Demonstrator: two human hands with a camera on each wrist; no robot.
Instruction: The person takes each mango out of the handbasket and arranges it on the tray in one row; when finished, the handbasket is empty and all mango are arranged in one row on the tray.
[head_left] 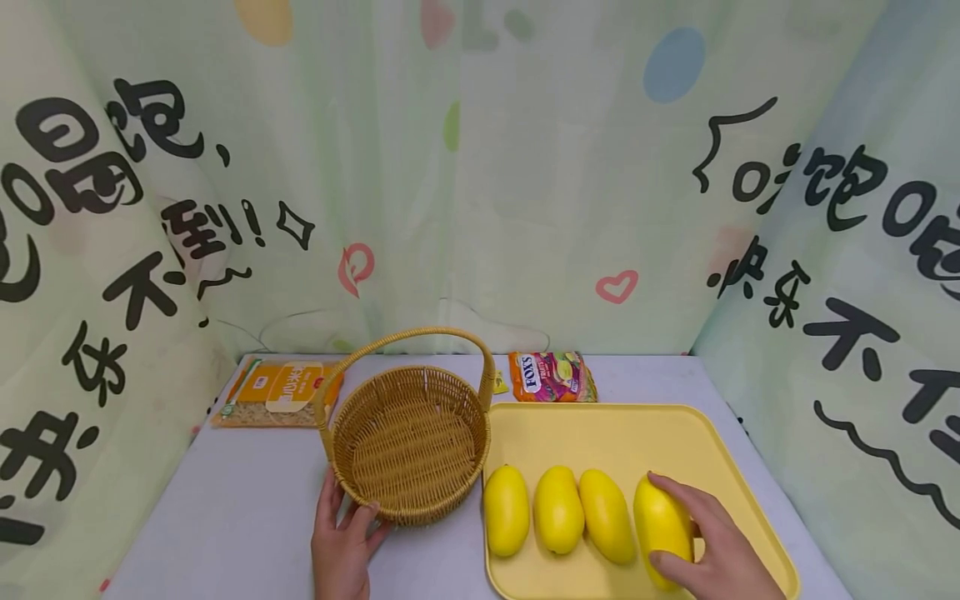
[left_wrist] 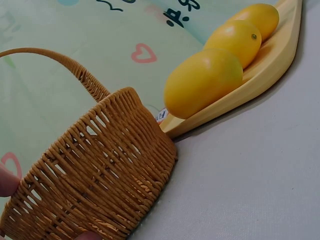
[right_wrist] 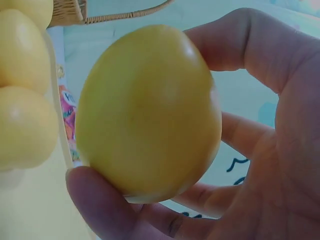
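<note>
My right hand [head_left: 716,537] grips a yellow mango [head_left: 663,529] at the right side of the yellow tray [head_left: 600,429], thumb on the near side and fingers round the far end. In the right wrist view this mango [right_wrist: 150,115] fills the middle, between thumb and fingers. Three more mangoes [head_left: 558,510] lie side by side on the tray, left of that hand. Left of the tray stands a wicker basket [head_left: 416,442] with a tall handle and nothing inside. My left hand [head_left: 345,537] holds its near left rim; in the left wrist view only fingertips show against the weave [left_wrist: 95,175].
An orange bag of grain [head_left: 281,396] lies behind the basket at the left. Behind the tray is a purple and orange Fox's candy bag [head_left: 555,377], with a small yellow packet [head_left: 500,382] beside it. Printed curtains [head_left: 525,208] enclose the white table [head_left: 247,508].
</note>
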